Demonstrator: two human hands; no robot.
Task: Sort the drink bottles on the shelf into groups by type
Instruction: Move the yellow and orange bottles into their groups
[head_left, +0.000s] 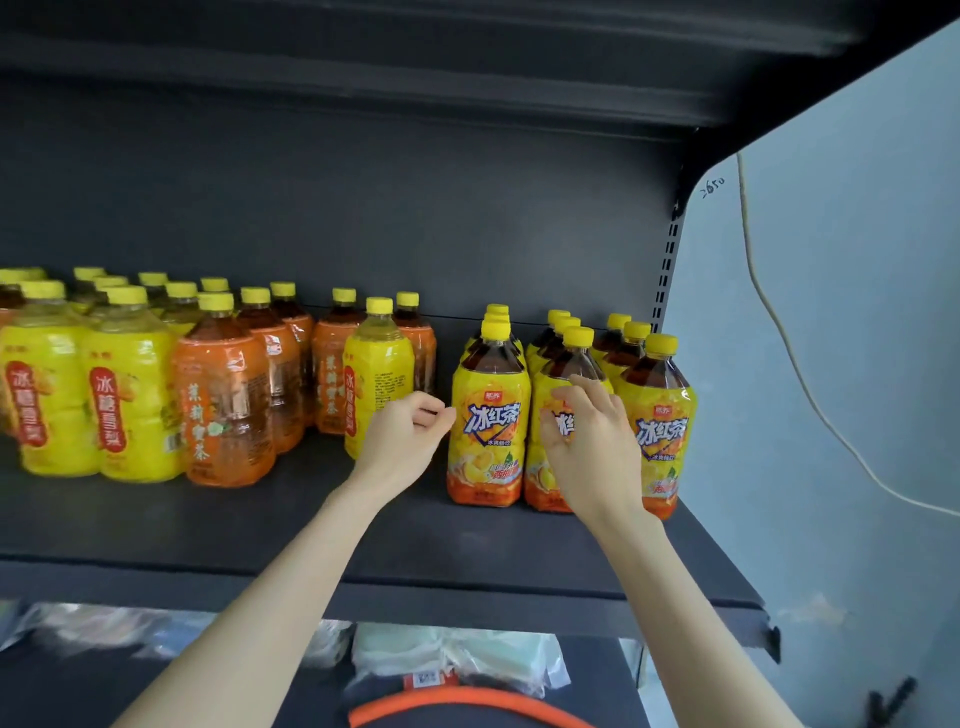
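On a dark shelf (260, 525) stand bottles with yellow caps. At the right, iced black tea bottles (488, 415) form three rows. At the left is a cluster of yellow pear-drink bottles (130, 395) beside orange jasmine tea bottles (223, 405). A lone yellow pear-drink bottle (376, 374) stands in the middle in front of two orange ones (332, 374). My left hand (405, 436) hovers with curled fingers between the lone yellow bottle and the tea rows, holding nothing. My right hand (587, 441) has spread fingers against the front bottle of the middle tea row (550, 483), not clearly gripping it.
A shelf board runs overhead, with a dark back panel behind the bottles. A pale wall (831, 364) with a hanging cord (789, 353) bounds the right side. Below the shelf lie clear plastic packets (457, 654) and a dark bag with an orange rim (467, 701).
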